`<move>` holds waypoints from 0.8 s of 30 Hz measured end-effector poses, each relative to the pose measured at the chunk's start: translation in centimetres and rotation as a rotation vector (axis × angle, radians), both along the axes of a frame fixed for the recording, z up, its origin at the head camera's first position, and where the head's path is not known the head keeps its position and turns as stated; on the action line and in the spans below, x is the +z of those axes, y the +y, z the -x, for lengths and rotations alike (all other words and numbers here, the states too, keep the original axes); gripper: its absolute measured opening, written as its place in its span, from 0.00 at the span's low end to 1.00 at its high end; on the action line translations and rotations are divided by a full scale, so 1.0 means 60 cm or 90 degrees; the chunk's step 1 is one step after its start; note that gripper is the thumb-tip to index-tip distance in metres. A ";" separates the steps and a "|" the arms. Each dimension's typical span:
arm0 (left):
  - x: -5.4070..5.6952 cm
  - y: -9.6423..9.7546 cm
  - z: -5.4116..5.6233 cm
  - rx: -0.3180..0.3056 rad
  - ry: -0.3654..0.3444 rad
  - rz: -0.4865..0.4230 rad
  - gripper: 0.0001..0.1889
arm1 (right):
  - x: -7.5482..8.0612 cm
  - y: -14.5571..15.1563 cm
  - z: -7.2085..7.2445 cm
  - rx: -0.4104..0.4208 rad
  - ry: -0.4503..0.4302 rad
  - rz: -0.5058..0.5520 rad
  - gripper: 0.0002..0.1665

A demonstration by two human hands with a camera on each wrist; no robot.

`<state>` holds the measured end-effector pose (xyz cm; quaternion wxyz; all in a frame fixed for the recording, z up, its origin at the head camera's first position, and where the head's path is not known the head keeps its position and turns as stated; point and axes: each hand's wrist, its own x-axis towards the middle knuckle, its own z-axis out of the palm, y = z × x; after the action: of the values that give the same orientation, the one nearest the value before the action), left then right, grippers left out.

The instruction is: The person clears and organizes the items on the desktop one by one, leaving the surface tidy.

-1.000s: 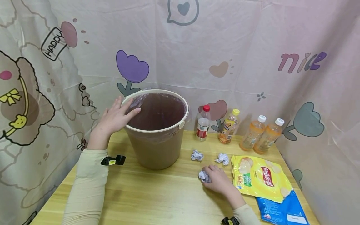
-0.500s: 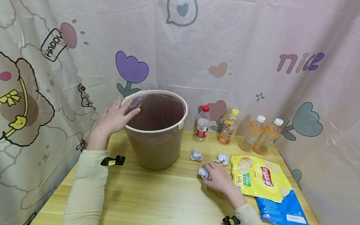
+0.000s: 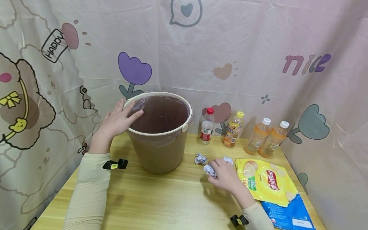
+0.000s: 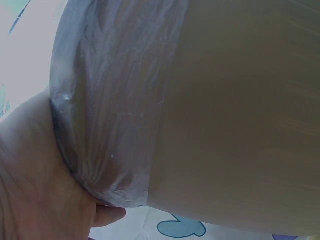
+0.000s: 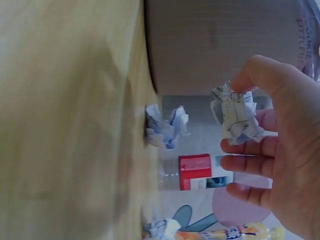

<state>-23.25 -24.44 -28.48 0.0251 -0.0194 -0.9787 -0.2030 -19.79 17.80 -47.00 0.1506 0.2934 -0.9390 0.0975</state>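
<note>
Okay, closest to the camera there's a blue packet [image 3: 283, 217] on the wooden table [image 3: 161, 201], tucked partly under a yellow chip bag [image 3: 267, 182]. Just left of the bag is the right hand [image 3: 225, 177], and that's where the news is: its crumpled paper ball [image 3: 210, 170] sat lower in the head view a second ago, and now the right-wrist view shows it clear of the tabletop. Thumb and first fingers pinch it, the last two just stick out beside it. So I'd call the picking-up bit done for this one, with the carrying barely started.

Past that, a second crumpled ball [image 3: 200, 159] lies between hand and bin, and a third crumpled ball [image 3: 228, 160] is now half hidden behind the hand. Both look untouched.

Left of those stands the tan bin [image 3: 161, 153], upright, with a clear liner [image 4: 120, 100] folded over the rim. The left hand [image 3: 115, 119] hasn't budged: fingers spread loosely against the rim, thumb reaching over the inside, more resting than gripping imo.

Way back: a red-capped bottle [image 3: 206, 129], a yellow-capped bottle [image 3: 233, 131], two white-capped bottles [image 3: 257, 137], then the printed curtain [image 3: 184, 51].
</note>
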 end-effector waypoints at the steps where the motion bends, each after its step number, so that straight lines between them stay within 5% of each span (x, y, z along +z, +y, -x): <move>1: 0.000 0.000 0.001 0.000 -0.001 0.000 0.48 | 0.003 0.000 0.001 0.003 0.015 0.002 0.28; 24: 0.000 -0.001 0.002 0.001 -0.001 0.005 0.48 | 0.107 -0.003 0.041 0.065 0.191 0.021 0.25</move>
<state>-23.35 -24.48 -28.47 0.0244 -0.0185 -0.9794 -0.1994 -22.27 17.61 -40.59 0.2887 0.3494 -0.8882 0.0756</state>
